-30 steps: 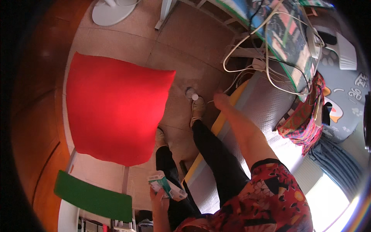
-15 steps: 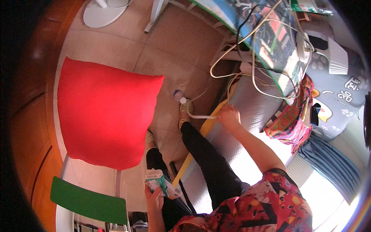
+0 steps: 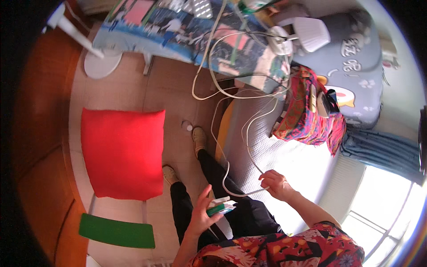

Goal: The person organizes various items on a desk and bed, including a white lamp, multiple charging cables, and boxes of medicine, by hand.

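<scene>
Already grasped: a green-and-white box in the left hand, low over the lap; a white cable in the right hand, pinched at the fingertips. Not yet taken up — loops draped off the bench and passing over the silver mat. Open room between both hands; tighter by the mat's yellow edge, beside the right shoe — red seat well left.
</scene>
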Tool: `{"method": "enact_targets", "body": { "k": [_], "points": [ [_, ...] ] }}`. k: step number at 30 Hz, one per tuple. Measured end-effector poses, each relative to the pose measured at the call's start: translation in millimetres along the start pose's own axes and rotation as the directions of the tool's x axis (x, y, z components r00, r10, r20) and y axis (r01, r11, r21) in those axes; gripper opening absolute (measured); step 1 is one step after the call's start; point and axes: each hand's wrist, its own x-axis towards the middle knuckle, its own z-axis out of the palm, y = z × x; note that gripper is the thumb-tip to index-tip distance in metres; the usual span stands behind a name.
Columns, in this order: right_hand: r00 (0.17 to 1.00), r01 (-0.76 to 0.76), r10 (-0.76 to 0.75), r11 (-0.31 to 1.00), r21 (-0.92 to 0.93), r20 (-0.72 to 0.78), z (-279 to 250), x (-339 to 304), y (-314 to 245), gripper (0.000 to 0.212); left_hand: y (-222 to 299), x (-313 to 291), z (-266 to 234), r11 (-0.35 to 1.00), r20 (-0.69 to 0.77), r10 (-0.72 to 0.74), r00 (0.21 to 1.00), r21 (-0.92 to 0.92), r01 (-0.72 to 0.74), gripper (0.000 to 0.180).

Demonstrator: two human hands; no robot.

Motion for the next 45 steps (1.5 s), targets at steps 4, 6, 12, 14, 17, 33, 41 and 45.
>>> {"method": "enact_targets", "body": {
  "k": [4,6,12,14,17,33,41,45],
  "points": [
    [0.961,-0.063,0.104,0.985,0.162,-0.258,-29,-44,-24,0.009,37,2,19,0.998,0.234,0.052,0.971,0.014,-0.057,0.056],
    [0.916,-0.083,0.156,0.975,0.204,-0.369,-50,-70,-37,0.011,54,-1,29,0.997,0.37,-0.081,0.926,0.035,0.073,0.055],
    [0.599,-0.157,0.247,0.969,0.191,-0.761,-100,-152,-43,0.007,137,8,65,0.982,0.457,-0.009,0.889,0.17,-0.078,0.051],
    [0.416,-0.155,0.308,0.951,0.266,-0.856,-113,-172,-39,0.006,149,15,74,0.957,0.507,0.031,0.862,0.234,-0.172,0.054],
    [0.195,-0.007,0.432,0.898,0.439,-0.881,-139,-187,-31,0.011,178,23,90,0.939,0.553,0.021,0.833,0.275,-0.206,0.054],
    [0.266,0.77,0.713,0.248,0.588,-0.649,-268,-182,20,0.033,267,125,253,0.859,0.836,0.01,0.548,0.273,-0.433,0.039],
    [0.472,0.859,0.631,-0.175,0.48,-0.616,-292,-163,49,0.035,255,149,293,0.876,0.903,0.05,0.428,0.166,-0.453,0.039],
    [0.491,0.868,0.591,-0.266,0.42,-0.64,-299,-171,54,0.034,258,162,277,0.877,0.87,-0.024,0.492,0.255,-0.407,0.041]
  ]
}}
